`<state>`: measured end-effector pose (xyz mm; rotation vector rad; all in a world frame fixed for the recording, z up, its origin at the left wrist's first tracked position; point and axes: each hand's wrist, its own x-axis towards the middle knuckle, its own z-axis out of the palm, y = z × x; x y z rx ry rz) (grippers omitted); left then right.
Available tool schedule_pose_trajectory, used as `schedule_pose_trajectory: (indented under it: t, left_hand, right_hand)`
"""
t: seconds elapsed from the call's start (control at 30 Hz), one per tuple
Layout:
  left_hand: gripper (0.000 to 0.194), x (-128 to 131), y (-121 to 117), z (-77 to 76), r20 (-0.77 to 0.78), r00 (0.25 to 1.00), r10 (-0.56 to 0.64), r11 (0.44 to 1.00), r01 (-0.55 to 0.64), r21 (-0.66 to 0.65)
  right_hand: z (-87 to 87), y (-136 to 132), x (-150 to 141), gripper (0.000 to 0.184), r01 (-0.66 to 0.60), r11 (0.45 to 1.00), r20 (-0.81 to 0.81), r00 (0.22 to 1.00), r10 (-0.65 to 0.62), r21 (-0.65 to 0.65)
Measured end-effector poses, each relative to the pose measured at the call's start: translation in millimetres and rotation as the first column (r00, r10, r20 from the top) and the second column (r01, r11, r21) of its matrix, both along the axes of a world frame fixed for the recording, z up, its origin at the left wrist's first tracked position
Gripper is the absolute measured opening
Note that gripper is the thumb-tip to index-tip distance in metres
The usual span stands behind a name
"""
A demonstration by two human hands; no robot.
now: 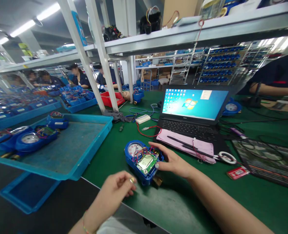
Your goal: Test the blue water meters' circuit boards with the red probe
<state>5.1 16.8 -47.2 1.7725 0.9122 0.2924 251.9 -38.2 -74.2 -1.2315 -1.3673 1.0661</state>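
Note:
A blue water meter (pixel 141 177) lies on the green mat near the table's front edge. Its cover is off, showing a round dial, a green circuit board (pixel 147 162) with a small display, and red and other coloured wires. A brass pipe end (pixel 157 180) sticks out at its near right. My right hand (pixel 171 161) grips the meter's right side, thumb by the board's corner and fingers round the far edge. Left of the meter and apart from it, my left hand (pixel 118 187) is closed in a pinch; a small shiny spot shows at the fingertips, too small to name.
Behind the meter stands an open laptop (pixel 190 120) with a pink cloth (pixel 185 144) and pens on it. A light blue tray (pixel 95 146) at left holds several meters. A red-and-white battery pack (pixel 238 173) lies right. Metal shelf posts (pixel 102 58) rise behind; other people sit beyond.

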Motion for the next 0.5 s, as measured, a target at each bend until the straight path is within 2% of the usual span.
schedule_pose_trajectory:
  t: [0.1, 0.2, 0.4, 0.5]
  left_hand:
    - [0.035, 0.9, 29.9, 26.2, 0.012, 0.991, 0.131, 0.954, -0.129, 0.269]
    - [0.031, 16.0, 51.1, 36.8, 0.024, 0.989, 0.145, 0.897, -0.142, 0.419]
    - [0.024, 42.7, 66.9, 38.9, 0.003, 1.0, -0.011, 0.864, 0.008, 0.504]
    - [0.026, 47.6, 70.0, 42.1, 0.034, 0.998, -0.045, 0.853, 0.021, 0.521]
  right_hand:
    - [-2.9, 0.1, -3.3, 0.082, 0.0, 1.0, -0.042, 0.999, -0.001, -0.015]
    - [-3.8, -1.0, -5.5, 0.079, 0.008, 1.0, -0.061, 0.998, -0.008, -0.009]
    - [-5.3, -1.2, -5.9, 0.084, 0.014, 0.999, -0.08, 0.997, -0.011, 0.031]
    - [-4.3, 0.7, -4.6, 0.088, 0.05, 0.998, -0.062, 0.997, -0.048, 0.035]
